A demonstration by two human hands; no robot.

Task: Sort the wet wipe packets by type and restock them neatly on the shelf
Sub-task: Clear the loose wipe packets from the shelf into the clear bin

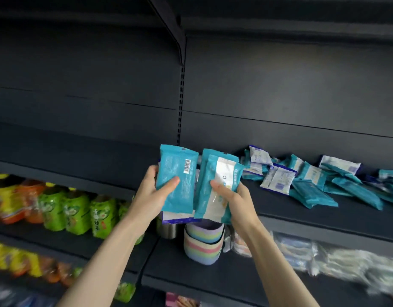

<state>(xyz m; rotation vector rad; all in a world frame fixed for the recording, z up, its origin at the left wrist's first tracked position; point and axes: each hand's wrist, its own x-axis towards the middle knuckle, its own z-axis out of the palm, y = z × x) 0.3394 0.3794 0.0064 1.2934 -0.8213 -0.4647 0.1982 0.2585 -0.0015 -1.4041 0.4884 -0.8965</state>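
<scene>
Barcode side toward me, a glossy teal packet (pixel 176 180) stands upright on its long axis at frame centre, gripped by my left hand (pixel 153 193) with a purple-edged white packet (pixel 175 218) behind it. My right hand (pixel 235 198) clasps two overlapped teal-and-white packets (pixel 217 185), fronts showing, tops leaning right. All are flat, crinkly film pouches. At right, a loose heap of packets (pixel 313 180) lies on the dark matte shelf (pixel 302 216). Green bottles (pixel 80 209) sit lower left.

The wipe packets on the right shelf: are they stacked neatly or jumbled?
Jumbled. The loose packets lie at different angles, overlapping, teal and white types mixed on the shelf.
</scene>
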